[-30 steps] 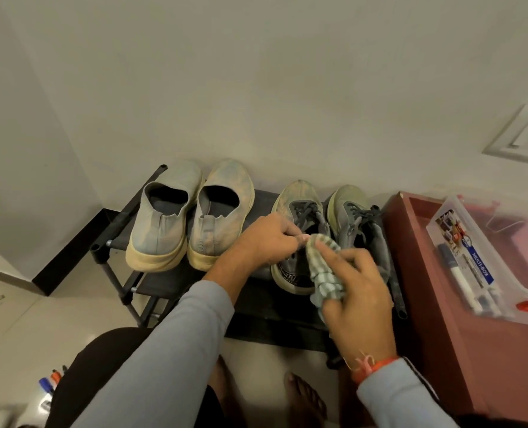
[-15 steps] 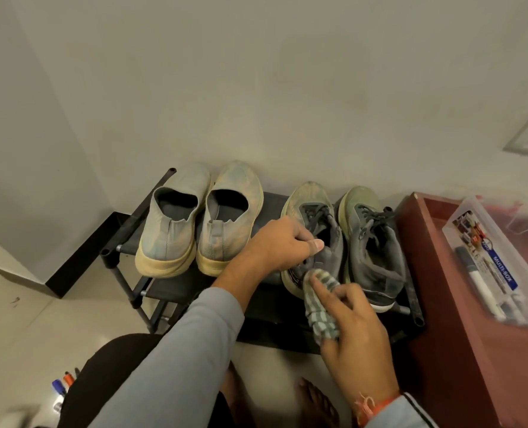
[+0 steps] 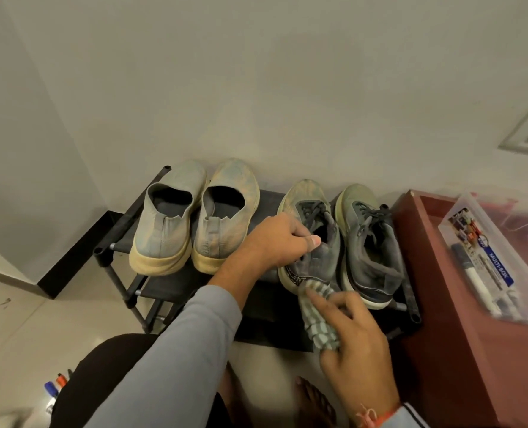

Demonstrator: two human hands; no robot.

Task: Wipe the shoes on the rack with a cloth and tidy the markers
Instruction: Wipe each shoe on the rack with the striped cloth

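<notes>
Black rack [image 3: 176, 285], scuffed knit shoes [image 3: 194, 217]

Dim warm indoor light, soft shadows, wide-angle edge distortion.

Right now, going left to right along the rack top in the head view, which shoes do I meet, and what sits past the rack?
Left slip-on → right slip-on → left sneaker, gripped by the left hand → right sneaker → red cabinet → marker box.
</notes>
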